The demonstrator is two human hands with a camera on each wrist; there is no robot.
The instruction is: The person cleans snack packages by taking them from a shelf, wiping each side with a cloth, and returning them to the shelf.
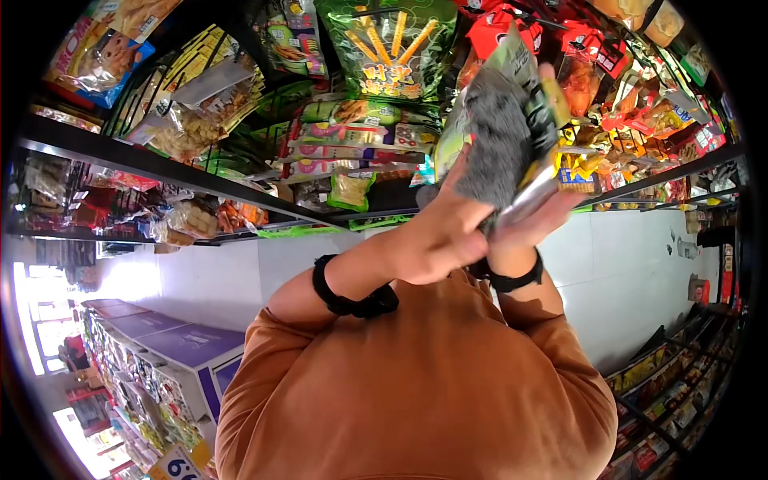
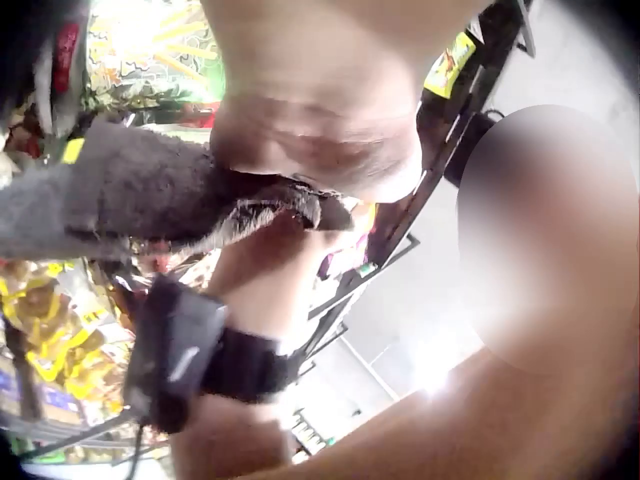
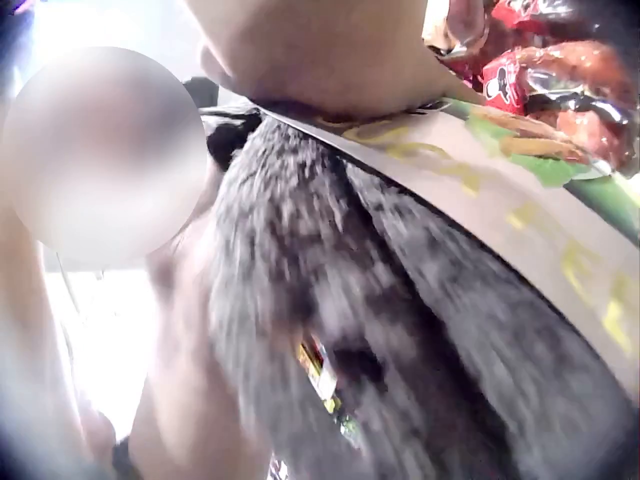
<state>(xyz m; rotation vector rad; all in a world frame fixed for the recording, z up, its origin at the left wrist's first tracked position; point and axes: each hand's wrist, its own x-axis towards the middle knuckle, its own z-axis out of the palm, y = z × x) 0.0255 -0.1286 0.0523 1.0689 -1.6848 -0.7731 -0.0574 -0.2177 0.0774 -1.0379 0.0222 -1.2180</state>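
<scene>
A fuzzy grey cloth (image 1: 496, 132) lies over a pouch-like snack bag (image 1: 516, 60) in front of the shelf, both blurred in the head view. My left hand (image 1: 440, 236) grips the cloth, which trails out from below the hand in the left wrist view. From the other side my right hand (image 1: 532, 228) holds the snack bag from behind. The bag (image 3: 500, 190) shows pale yellow lettering and a green patch in the right wrist view, with the cloth (image 3: 310, 260) hanging right alongside it. Most of my right fingers are hidden behind the bag.
Snack shelves run across the front, with a large green bag (image 1: 390, 48) at the centre and red-packed snacks (image 1: 580, 76) to the right. A black shelf edge (image 1: 176, 178) crosses at the left. Behind stands a purple-topped display (image 1: 180, 340).
</scene>
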